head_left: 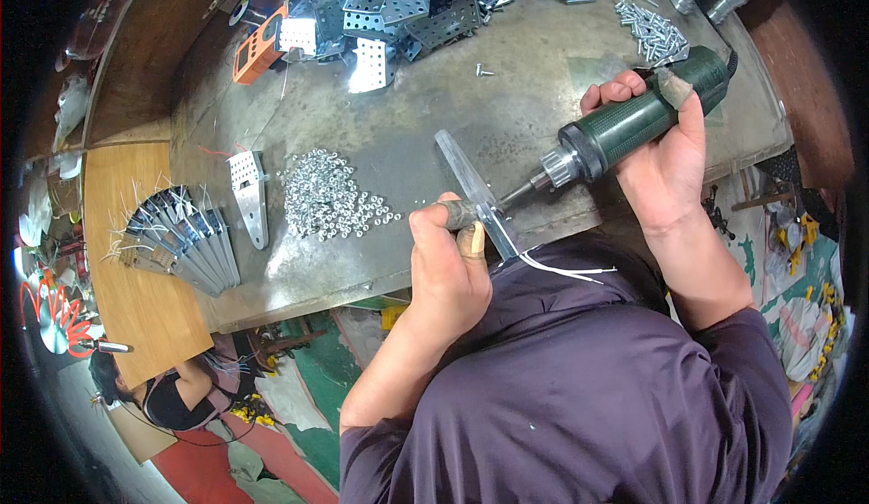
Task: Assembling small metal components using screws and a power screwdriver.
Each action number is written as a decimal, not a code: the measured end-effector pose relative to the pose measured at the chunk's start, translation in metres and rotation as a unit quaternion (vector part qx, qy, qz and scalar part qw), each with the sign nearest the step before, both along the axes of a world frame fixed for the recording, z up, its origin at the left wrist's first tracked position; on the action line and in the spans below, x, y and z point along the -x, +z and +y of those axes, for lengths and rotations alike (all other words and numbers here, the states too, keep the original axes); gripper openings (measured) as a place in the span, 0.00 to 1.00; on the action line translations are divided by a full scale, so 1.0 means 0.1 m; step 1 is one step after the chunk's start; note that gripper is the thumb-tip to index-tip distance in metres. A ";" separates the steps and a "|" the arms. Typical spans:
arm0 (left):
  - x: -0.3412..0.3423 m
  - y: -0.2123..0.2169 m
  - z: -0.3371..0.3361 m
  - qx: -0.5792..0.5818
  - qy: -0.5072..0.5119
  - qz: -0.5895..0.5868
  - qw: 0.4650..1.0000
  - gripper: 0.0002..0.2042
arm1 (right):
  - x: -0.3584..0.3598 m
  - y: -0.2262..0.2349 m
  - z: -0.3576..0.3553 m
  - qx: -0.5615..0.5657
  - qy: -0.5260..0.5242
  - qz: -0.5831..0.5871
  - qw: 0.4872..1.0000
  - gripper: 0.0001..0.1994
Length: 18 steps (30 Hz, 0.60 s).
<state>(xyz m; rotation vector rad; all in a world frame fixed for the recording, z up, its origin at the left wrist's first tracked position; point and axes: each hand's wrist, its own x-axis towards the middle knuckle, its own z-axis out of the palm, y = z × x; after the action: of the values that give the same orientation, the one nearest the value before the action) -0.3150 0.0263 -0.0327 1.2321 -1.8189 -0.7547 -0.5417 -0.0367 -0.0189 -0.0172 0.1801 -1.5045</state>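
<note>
Two hands work at the near edge of the grey metal table (507, 88). The left hand (448, 260) has its fingers closed round a narrow metal bracket (475, 192). The right hand (661, 156) grips a green power screwdriver (634, 119), its tip at the bracket. A heap of small washers (326, 196) lies left of the bracket.

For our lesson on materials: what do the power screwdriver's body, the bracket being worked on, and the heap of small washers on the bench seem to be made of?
Power screwdriver: likely dark green plastic or rubber, matt and ribbed, with a shiny metal chuck at its front.
Bracket: apparently sheet metal, thin, pale grey, with a dull gleam.
Washers: probably plated steel, bright and silvery, glinting in the light.
</note>
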 end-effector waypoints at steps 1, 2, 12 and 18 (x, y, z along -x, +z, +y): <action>0.00 -0.01 -0.01 0.000 0.001 0.000 1.000 0.07 | -0.01 0.00 -0.01 0.008 -0.001 0.006 1.000 0.17; -0.01 -0.03 -0.01 0.006 -0.002 -0.004 1.000 0.07 | -0.02 0.00 -0.02 0.008 0.000 0.006 1.000 0.17; -0.10 0.23 -0.16 0.070 -0.021 -0.122 0.990 0.22 | 0.06 0.13 0.00 0.029 0.023 0.073 0.997 0.18; -0.22 0.47 -0.43 0.062 -0.158 -0.273 0.947 0.19 | 0.89 0.46 -0.01 0.118 -0.043 0.514 0.849 0.23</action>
<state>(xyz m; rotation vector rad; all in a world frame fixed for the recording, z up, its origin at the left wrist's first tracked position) -0.2930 -0.0165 0.0144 1.1519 -2.5223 -0.4788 -0.6306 -0.0378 0.0268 -1.0420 0.8599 -1.4623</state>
